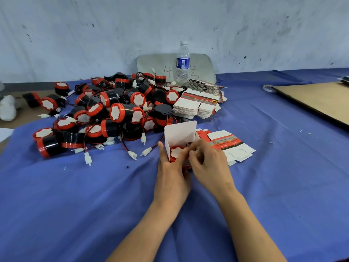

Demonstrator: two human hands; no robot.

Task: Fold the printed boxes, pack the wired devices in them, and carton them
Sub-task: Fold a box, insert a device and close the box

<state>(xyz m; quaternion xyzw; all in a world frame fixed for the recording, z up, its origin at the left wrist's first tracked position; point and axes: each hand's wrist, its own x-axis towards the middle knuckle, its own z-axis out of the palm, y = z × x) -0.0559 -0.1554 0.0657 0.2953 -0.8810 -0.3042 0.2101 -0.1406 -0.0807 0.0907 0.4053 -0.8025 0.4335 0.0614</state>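
Red-capped device [176,152] sits inside the upright box [180,134], near centre on the worktop [94,195]. Your left hand [171,174] grips the box while your right hand [209,163] works, its fingers [194,149] pinching the device's top. Seat it fully down before closing up.

Odds and ends on my bench

A creased blue cloth [94,195] covers the table before me, flecked with white scraps. At its far edge a clear water bottle [182,61] with a blue label stands upright just before a grey board [203,66] bearing handwriting, which leans on the scuffed pale wall [75,35]. A white wad [7,108] lies far left, a tape roll [268,88] far right.
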